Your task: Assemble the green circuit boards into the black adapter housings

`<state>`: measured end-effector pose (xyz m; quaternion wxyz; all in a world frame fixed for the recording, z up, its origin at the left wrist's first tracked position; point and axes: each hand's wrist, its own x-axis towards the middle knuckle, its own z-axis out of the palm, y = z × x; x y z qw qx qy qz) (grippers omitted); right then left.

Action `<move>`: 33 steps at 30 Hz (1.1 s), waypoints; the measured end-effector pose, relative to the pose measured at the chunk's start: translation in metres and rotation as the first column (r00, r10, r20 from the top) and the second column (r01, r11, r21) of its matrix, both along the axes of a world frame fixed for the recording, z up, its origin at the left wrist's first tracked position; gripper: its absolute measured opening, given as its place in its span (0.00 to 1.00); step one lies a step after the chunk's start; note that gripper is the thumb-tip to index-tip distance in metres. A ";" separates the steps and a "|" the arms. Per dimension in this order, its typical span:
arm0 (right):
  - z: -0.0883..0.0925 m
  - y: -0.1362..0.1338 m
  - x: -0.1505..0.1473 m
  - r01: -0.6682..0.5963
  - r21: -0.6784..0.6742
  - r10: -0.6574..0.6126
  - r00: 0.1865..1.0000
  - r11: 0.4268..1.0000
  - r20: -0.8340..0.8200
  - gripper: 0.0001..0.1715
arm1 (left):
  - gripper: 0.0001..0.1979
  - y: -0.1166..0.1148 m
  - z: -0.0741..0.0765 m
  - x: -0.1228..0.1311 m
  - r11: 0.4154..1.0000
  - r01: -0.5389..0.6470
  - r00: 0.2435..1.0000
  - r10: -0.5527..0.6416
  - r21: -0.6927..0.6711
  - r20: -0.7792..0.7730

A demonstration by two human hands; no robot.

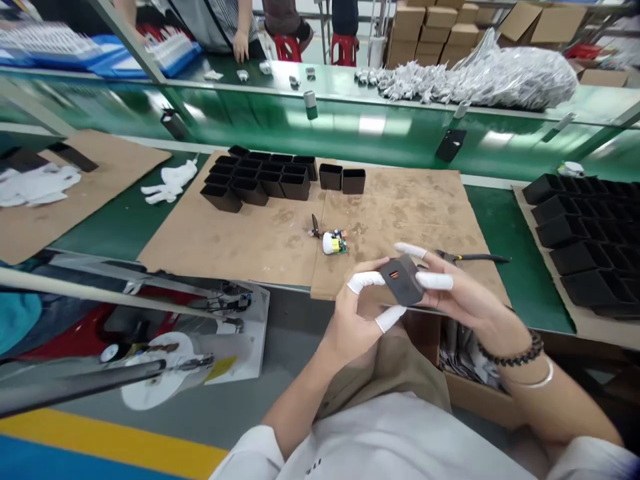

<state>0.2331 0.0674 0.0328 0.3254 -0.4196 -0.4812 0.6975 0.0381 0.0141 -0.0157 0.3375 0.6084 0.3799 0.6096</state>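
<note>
Between both hands, above the front edge of the bench, I hold a black plastic case (pixel 407 285) with a small slot in its face that shows orange stripes. My left hand (pixel 353 313) pinches its left side with thumb and forefinger in white finger cots. My right hand (pixel 463 293), also in white finger cots, grips its right side, one finger stretched out behind. A small circuit board (pixel 335 243) with a white part and yellow tape lies on the cardboard just beyond my hands. The pliers (pixel 473 257) rest to the right, partly behind my right hand.
Black open cases (pixel 270 180) stand in rows on the cardboard sheet (pixel 400 200). More cases (pixel 595 253) fill the right side. A white glove (pixel 173 181) lies left. Across the green conveyor, a bag of white parts (pixel 520 77) sits near a co-worker's hand (pixel 241 45).
</note>
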 end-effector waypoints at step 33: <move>0.055 0.118 -0.102 -0.556 0.524 -0.293 0.453 0.645 0.842 0.10 | 0.47 0.023 -0.015 -0.022 0.817 -0.554 0.736 0.572 0.164 -0.362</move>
